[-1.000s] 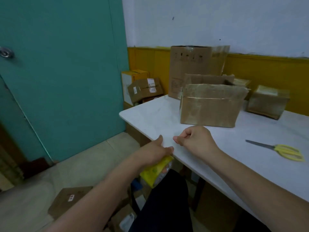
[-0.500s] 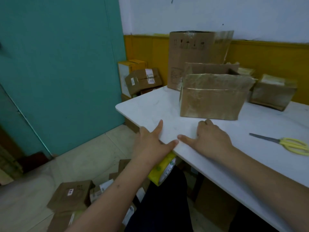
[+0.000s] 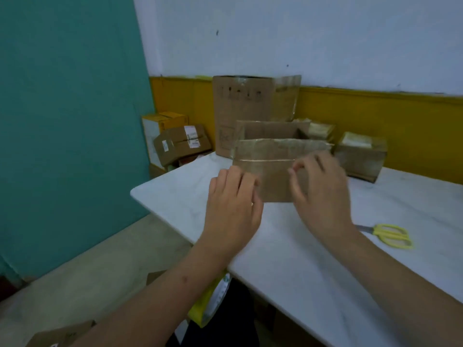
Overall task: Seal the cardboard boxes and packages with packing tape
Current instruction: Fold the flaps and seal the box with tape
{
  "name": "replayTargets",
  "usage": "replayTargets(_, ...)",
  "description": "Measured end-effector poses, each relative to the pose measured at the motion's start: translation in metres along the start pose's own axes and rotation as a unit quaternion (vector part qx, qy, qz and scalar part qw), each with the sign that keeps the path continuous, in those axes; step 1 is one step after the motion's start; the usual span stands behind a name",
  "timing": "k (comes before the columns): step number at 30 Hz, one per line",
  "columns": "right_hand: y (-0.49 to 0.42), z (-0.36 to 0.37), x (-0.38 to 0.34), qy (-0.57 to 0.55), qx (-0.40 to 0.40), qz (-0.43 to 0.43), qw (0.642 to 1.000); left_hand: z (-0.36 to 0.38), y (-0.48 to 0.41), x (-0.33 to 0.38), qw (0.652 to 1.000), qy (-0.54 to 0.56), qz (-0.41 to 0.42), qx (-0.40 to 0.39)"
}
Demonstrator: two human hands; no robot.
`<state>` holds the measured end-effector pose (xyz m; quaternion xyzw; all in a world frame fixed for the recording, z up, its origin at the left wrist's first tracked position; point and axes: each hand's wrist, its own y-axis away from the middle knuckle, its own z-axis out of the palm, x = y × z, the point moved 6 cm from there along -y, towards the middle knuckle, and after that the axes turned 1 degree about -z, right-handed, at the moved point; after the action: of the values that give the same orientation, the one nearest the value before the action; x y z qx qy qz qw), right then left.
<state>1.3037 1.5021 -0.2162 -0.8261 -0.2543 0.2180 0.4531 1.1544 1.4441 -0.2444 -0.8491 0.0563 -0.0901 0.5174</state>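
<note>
An open cardboard box (image 3: 273, 156), wrapped in shiny clear tape, stands on the white table (image 3: 288, 259). My left hand (image 3: 233, 204) reaches over the table, its relaxed fingers at the box's lower left corner. My right hand (image 3: 322, 189) is spread in front of the box's front face, fingers loosely bent and blurred. Whether either hand touches the box is unclear. A yellow roll of packing tape (image 3: 211, 300) shows below my left forearm, off the table's edge; what holds it is hidden.
Yellow-handled scissors (image 3: 390, 234) lie on the table at the right. A tall carton (image 3: 240, 108) and a small taped package (image 3: 360, 156) stand behind the box. More boxes (image 3: 183, 144) are stacked by the teal wall; another box (image 3: 60, 335) lies on the floor.
Both hands rose from the table's near edge and moved forward to the taped box. My left hand no longer grips the tape roll, which now sits under my forearm.
</note>
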Motion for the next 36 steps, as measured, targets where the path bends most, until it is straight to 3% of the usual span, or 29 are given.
replayTargets(2,-0.024,-0.017,0.031,0.01,0.049,-0.023,0.999,-0.005,-0.022,0.016,0.994,0.062,0.054,0.066)
replayTargets(4,-0.043,-0.023,0.057,0.009,0.041,-0.021,0.999,0.003,-0.047,0.028,0.992,0.07,0.075,0.072)
replayTargets(6,-0.057,-0.018,0.072,-0.015,-0.003,-0.03,0.999,0.023,-0.074,0.035,0.995,0.055,0.077,0.024)
replayTargets(9,-0.065,0.003,0.08,-0.093,-0.089,-0.034,0.991,0.066,-0.1,0.039,0.99,0.012,0.067,-0.12)
replayTargets(11,-0.063,0.021,0.09,-0.2,-0.145,0.049,0.968,0.088,-0.107,0.038,0.985,-0.019,0.064,-0.158)
replayTargets(13,-0.059,0.038,0.1,-0.292,-0.162,0.117,0.935,0.098,-0.112,0.034,0.988,-0.019,0.058,-0.144)
replayTargets(24,-0.054,0.053,0.113,-0.415,-0.151,0.142,0.886,0.099,-0.116,0.029,0.989,0.026,0.103,-0.099)
replayTargets(30,-0.054,0.049,0.118,-0.53,-0.15,0.187,0.814,0.099,-0.115,0.029,0.989,0.03,0.093,-0.109)
replayTargets(36,-0.057,0.043,0.12,-0.52,-0.122,0.192,0.823,0.096,-0.115,0.031,0.985,0.074,0.083,-0.131)
